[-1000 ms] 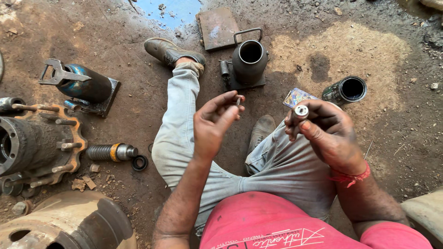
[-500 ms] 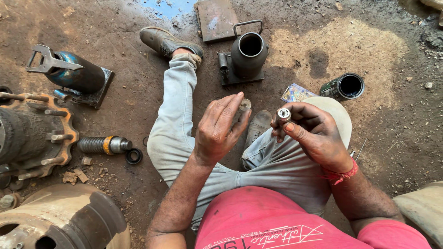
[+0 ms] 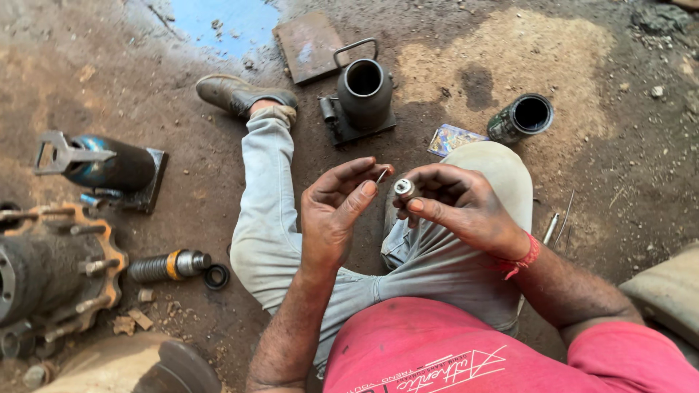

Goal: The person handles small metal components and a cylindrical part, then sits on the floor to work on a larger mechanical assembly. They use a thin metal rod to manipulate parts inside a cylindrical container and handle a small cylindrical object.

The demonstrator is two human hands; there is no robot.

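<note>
Two hands have closed together since the earlier frame, now nearly touching above the lap. Right hand (image 3: 466,207) pinches a small round metal fitting (image 3: 403,188), silver-faced, at its fingertips. Left hand (image 3: 336,207) pinches a thin wire clip (image 3: 381,175) just beside it. Black jack cylinder (image 3: 363,89) stands upright beyond.

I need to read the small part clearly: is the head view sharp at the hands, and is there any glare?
Head view: even daylight, sharp on the left hand, right hand and small metal part; the puddle reflects bright blue sky; edges bend slightly from the wide lens.
</note>
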